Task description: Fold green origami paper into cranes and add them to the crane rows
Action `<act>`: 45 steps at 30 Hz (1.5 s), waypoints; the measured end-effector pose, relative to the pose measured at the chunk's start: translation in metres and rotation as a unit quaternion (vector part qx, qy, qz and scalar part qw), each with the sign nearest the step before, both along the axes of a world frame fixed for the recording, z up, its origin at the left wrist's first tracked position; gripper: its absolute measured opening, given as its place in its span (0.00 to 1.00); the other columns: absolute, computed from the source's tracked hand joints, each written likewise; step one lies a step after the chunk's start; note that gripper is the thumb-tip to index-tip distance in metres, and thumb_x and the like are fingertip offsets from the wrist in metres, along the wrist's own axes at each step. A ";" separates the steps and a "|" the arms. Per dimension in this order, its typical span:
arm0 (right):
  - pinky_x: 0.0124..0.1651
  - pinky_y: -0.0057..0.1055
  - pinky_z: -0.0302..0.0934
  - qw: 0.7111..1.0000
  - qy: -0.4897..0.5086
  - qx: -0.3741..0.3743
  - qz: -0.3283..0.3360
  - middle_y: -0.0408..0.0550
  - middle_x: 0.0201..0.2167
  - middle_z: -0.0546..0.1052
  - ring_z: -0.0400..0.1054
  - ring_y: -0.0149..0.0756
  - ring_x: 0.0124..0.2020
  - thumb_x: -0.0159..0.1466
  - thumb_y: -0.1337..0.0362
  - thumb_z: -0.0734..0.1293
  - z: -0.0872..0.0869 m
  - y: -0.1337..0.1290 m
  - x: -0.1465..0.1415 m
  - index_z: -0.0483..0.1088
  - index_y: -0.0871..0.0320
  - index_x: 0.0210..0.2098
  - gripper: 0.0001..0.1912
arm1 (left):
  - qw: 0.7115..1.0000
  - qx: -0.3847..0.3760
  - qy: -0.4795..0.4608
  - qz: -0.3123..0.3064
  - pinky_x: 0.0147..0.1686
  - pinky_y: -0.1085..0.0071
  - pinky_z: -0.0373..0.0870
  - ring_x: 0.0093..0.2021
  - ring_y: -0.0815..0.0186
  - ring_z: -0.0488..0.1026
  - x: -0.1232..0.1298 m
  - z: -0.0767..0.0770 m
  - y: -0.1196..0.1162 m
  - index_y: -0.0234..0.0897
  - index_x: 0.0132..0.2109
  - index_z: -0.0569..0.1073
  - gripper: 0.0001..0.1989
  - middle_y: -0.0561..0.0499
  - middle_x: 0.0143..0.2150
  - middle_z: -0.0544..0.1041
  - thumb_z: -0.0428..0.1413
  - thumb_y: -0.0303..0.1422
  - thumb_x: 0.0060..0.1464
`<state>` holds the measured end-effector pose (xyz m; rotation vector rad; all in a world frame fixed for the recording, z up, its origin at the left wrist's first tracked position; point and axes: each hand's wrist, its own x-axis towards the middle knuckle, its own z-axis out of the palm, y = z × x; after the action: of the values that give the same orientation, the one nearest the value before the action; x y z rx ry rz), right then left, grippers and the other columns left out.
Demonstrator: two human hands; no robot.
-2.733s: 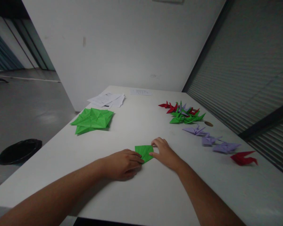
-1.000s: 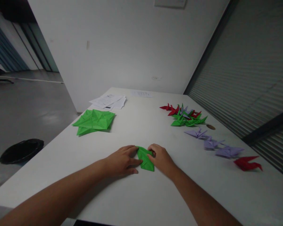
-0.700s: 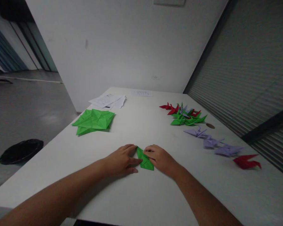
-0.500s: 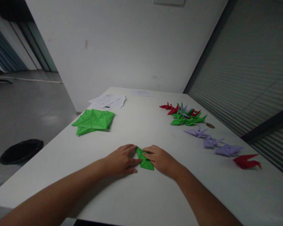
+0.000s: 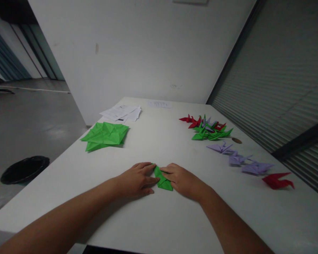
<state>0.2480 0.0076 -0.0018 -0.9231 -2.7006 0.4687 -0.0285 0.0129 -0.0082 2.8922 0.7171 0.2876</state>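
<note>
A small folded piece of green origami paper [image 5: 164, 183] lies on the white table between my hands. From the left, my left hand [image 5: 136, 179] reaches it with fingers spread, one fingertip on its upper tip and another on its left edge. My right hand [image 5: 181, 180] rests on it from the right, its fingers stretched out across the upper right part and covering some of it. Neither hand is closed around the paper, which stays flat against the table.
Creased green paper sheets [image 5: 106, 134] lie at left, with printed pages [image 5: 120, 113] behind. At right are a pile of folded cranes [image 5: 209, 132], purple cranes [image 5: 257, 168], a red crane [image 5: 277, 181] and a brown disc [image 5: 236, 140]. A black-lined bin [image 5: 25, 170] stands beyond the left edge.
My left fingertips have shifted slightly at the paper's upper tip. Otherwise the hands and paper stay almost where they were.
</note>
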 end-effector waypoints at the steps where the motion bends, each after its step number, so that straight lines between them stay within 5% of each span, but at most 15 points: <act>1: 0.63 0.45 0.64 1.000 -0.002 -0.001 0.000 0.53 0.60 0.76 0.68 0.45 0.58 0.63 0.79 0.66 0.001 -0.001 0.000 0.75 0.55 0.57 0.26 | 1.000 -0.002 0.001 0.001 0.65 0.45 0.63 0.70 0.42 0.62 0.000 0.001 0.000 0.45 0.65 0.73 0.26 0.35 0.70 0.65 0.57 0.47 0.64; 12: 0.74 0.48 0.51 0.998 0.000 -0.006 0.061 0.49 0.62 0.77 0.63 0.41 0.68 0.66 0.76 0.62 0.002 -0.003 -0.002 0.73 0.53 0.62 0.28 | 1.000 -0.022 0.000 -0.011 0.65 0.44 0.62 0.71 0.41 0.60 -0.009 0.000 0.005 0.49 0.64 0.73 0.25 0.37 0.73 0.61 0.57 0.49 0.63; 23: 0.73 0.44 0.53 0.998 -0.029 -0.028 0.050 0.50 0.65 0.73 0.55 0.42 0.73 0.64 0.76 0.62 0.008 -0.009 -0.006 0.69 0.57 0.66 0.32 | 1.000 -0.020 -0.004 0.014 0.65 0.45 0.60 0.69 0.44 0.62 -0.007 -0.007 0.006 0.36 0.70 0.62 0.33 0.32 0.71 0.63 0.50 0.51 0.67; 32: 0.63 0.41 0.63 0.998 0.026 -0.032 0.053 0.49 0.49 0.84 0.74 0.42 0.54 0.66 0.73 0.65 0.017 -0.013 0.000 0.81 0.55 0.48 0.16 | 1.000 -0.006 0.018 0.023 0.65 0.44 0.60 0.68 0.42 0.62 -0.004 -0.007 0.005 0.36 0.71 0.62 0.36 0.32 0.71 0.62 0.47 0.55 0.67; 38: 0.54 0.38 0.65 0.996 0.020 -0.055 0.060 0.47 0.39 0.84 0.74 0.40 0.45 0.67 0.71 0.67 0.025 -0.015 0.000 0.81 0.55 0.38 0.09 | 1.000 -0.008 0.025 -0.003 0.61 0.36 0.61 0.68 0.35 0.59 -0.004 -0.006 0.005 0.49 0.70 0.66 0.33 0.32 0.72 0.58 0.49 0.56 0.64; 45: 0.53 0.36 0.65 0.996 0.031 -0.070 0.038 0.47 0.40 0.84 0.75 0.40 0.45 0.65 0.70 0.70 0.019 -0.015 0.003 0.81 0.55 0.41 0.08 | 0.999 -0.027 0.021 -0.016 0.62 0.35 0.59 0.69 0.34 0.56 -0.005 -0.006 0.007 0.56 0.69 0.66 0.31 0.35 0.74 0.55 0.51 0.56 0.63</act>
<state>0.2510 -0.0073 0.0177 -0.8269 -2.6812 0.6994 -0.0338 0.0199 -0.0141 2.8631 0.6730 0.2021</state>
